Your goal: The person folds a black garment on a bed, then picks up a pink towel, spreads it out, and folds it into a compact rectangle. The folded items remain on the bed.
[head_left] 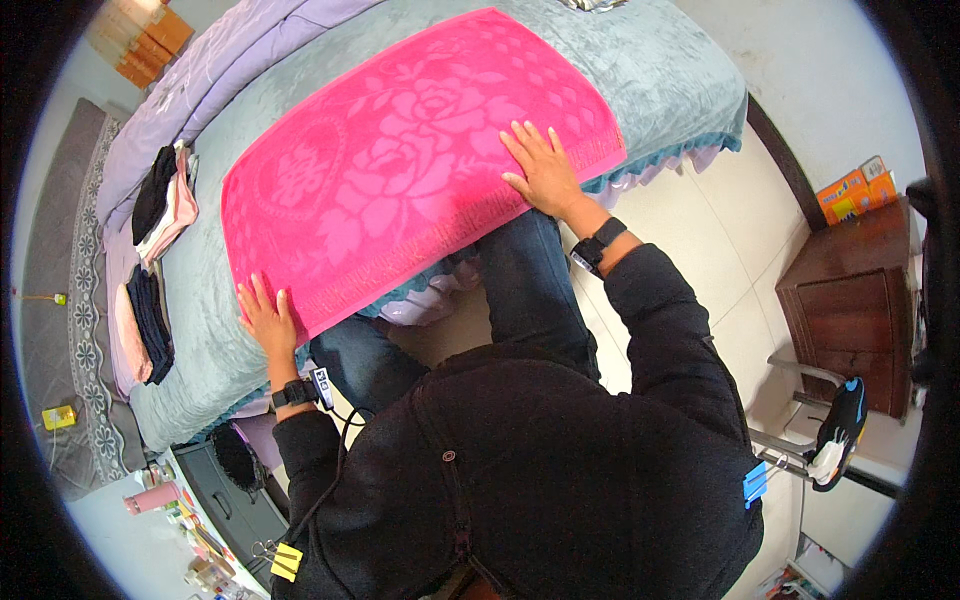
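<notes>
A bright pink towel (420, 150) with a woven flower pattern lies spread flat over the near side of the bed. My left hand (266, 316) rests on its near left corner, fingers stretched out. Near the right end, my right hand (542, 170) lies flat on the towel with its fingers spread. Neither hand grips anything. The towel's near edge reaches the side of the bed above my knees. Dark bands with small devices are strapped to both wrists.
A blue-grey plush cover (680, 75) lies on the bed under the towel. Folded clothes (165, 205) and more folded clothes (145, 325) sit at the left. A purple quilt (230, 50) lies along the far left. A brown wooden cabinet (850, 300) stands at the right.
</notes>
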